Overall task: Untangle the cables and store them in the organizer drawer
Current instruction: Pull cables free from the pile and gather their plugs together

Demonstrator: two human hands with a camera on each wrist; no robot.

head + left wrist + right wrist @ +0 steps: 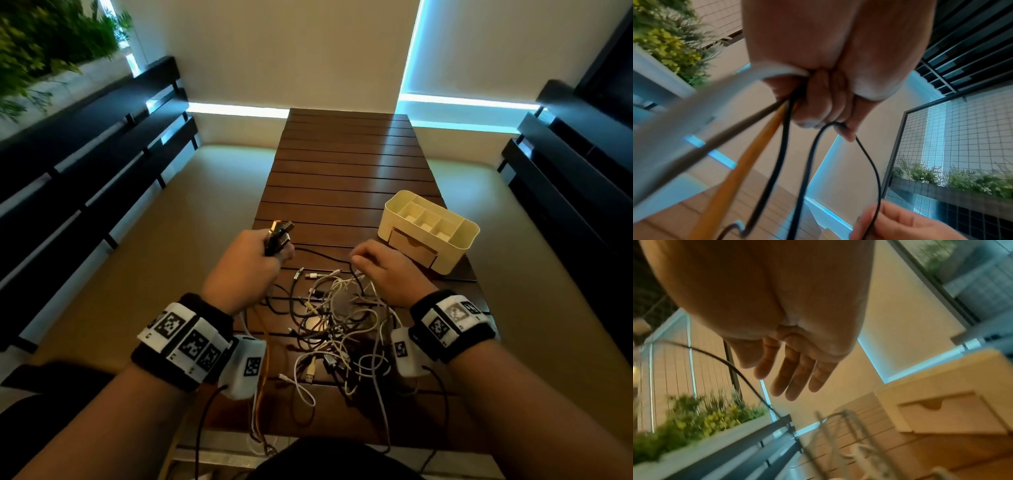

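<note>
My left hand [253,267] is raised over the table's left edge and grips a bundle of cable ends [279,236], plugs pointing up. In the left wrist view its fist [818,97] holds white, brown, orange and black cords. A thin black cable [318,251] runs from it across to my right hand [380,270], which hovers over the tangle of white and dark cables [339,329]. The right hand's fingers [793,369] are straight and spread, and the black cable [731,366] passes beside them. A cream organizer [459,250] stands at the right, its drawer [411,248] closed.
The slatted wooden table [342,164] stretches away bare beyond the organizer. Dark benches [85,154] flank it left and right [565,178]. A planter with greenery [51,44] sits at the far left. Some cords hang over the near table edge [260,428].
</note>
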